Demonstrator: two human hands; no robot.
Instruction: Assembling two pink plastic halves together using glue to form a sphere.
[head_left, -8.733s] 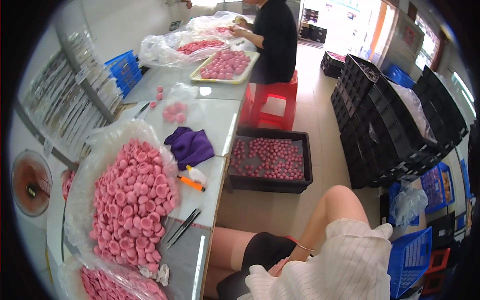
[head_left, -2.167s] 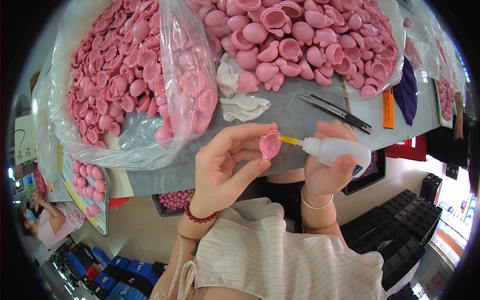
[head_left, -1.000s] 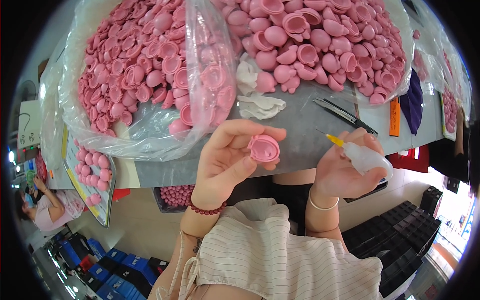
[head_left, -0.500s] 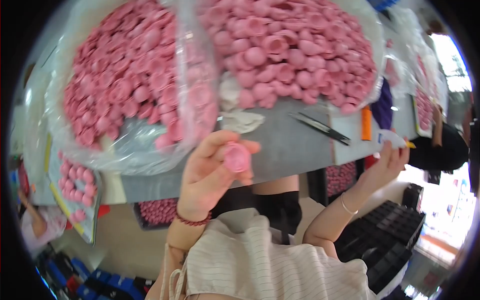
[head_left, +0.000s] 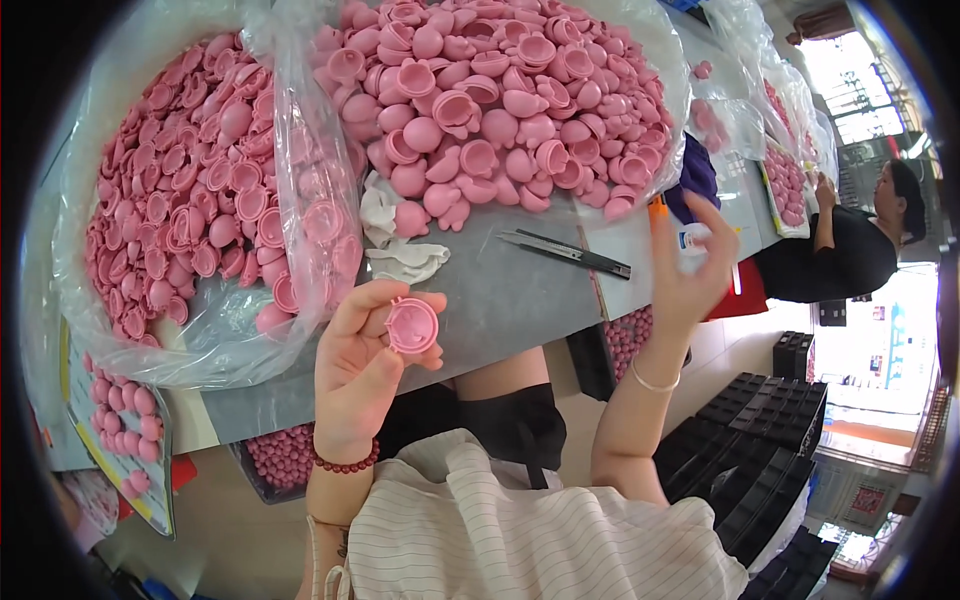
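My left hand (head_left: 352,370) is closed around a small pink round cup (head_left: 413,326), its hollow side turned up toward me. Some clear or shiny pink material shows inside it. My right hand (head_left: 697,265), smeared by motion, is over the right part of the table with thumb and fingers apart. Between and beyond those fingers shows a small white bottle (head_left: 691,238), partly hidden; it does not look gripped. A purple cloth (head_left: 698,180) and an orange piece (head_left: 657,209) are close to that hand.
Two large clear bags hold pink shells (head_left: 180,190) and more pink pieces (head_left: 500,110). A utility knife (head_left: 565,253) and white gloves (head_left: 408,262) rest on the grey table (head_left: 480,300). Black crates (head_left: 745,440) stand at lower right. Another person (head_left: 850,245) sits at far right.
My right hand has moved left and inward, and its fingers have spread from the white bottle. The view has turned; my left hand still holds the pink cup.
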